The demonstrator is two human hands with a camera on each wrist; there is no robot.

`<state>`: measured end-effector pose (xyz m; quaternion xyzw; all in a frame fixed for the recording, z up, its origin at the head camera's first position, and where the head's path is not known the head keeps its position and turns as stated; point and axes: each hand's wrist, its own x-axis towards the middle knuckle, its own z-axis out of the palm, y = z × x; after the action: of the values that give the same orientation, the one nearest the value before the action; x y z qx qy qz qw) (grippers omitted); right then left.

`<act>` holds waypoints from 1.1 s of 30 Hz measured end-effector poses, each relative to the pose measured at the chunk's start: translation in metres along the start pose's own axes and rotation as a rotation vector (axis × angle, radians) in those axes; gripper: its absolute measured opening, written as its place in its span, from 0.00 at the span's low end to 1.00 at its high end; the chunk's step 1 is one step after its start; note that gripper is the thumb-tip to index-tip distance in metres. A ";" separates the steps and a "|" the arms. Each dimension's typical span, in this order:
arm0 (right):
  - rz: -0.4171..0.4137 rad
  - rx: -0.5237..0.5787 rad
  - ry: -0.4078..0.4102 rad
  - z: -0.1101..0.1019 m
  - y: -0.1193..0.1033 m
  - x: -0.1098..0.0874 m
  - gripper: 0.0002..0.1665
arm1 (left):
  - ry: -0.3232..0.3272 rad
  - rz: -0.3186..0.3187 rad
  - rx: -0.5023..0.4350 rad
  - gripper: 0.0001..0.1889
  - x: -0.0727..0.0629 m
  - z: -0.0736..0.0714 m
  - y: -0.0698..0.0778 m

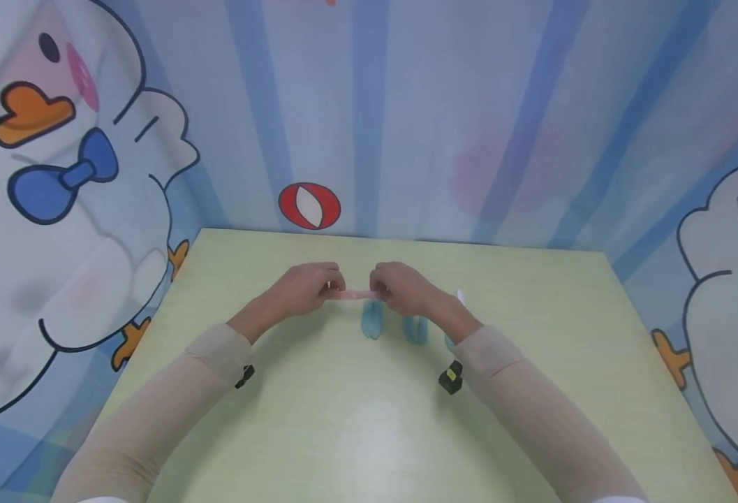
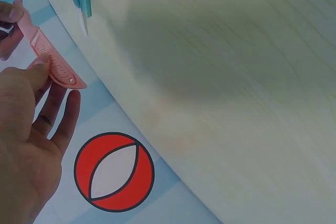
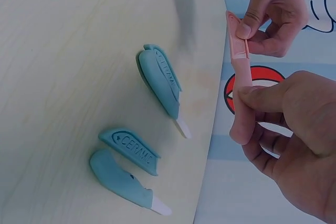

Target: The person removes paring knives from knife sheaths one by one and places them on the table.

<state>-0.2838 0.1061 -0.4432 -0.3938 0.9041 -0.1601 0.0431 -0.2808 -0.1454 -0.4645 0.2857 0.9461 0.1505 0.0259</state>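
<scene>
A pink paring knife (image 1: 355, 295) with a sheath over its blade is held above the far part of the table. My left hand (image 1: 306, 288) pinches the pink sheath (image 2: 56, 65), which has raised lettering. With thumb and fingers, my right hand (image 1: 404, 288) grips the pink handle (image 3: 242, 106). Below the hands lie teal knives. One teal knife (image 3: 161, 80) has a teal piece along it and a white tip showing. Another teal knife (image 3: 121, 179) with part of a white blade bare lies beside a teal sheath (image 3: 130, 149) marked CERAMIC.
The pale wood-look table (image 1: 369, 419) ends at a printed cloth backdrop (image 1: 419, 105) behind the hands. Near my right forearm, more teal (image 1: 449, 342) shows, partly hidden by the arm. Small black devices (image 1: 452, 377) sit at my wrists.
</scene>
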 end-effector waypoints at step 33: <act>0.091 0.062 0.088 0.000 0.010 -0.007 0.03 | 0.079 -0.010 0.014 0.09 -0.020 -0.010 -0.027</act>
<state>-0.2855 0.1174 -0.4471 -0.3435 0.9167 -0.2030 0.0228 -0.2799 -0.1803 -0.4638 0.2749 0.9488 0.1551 -0.0125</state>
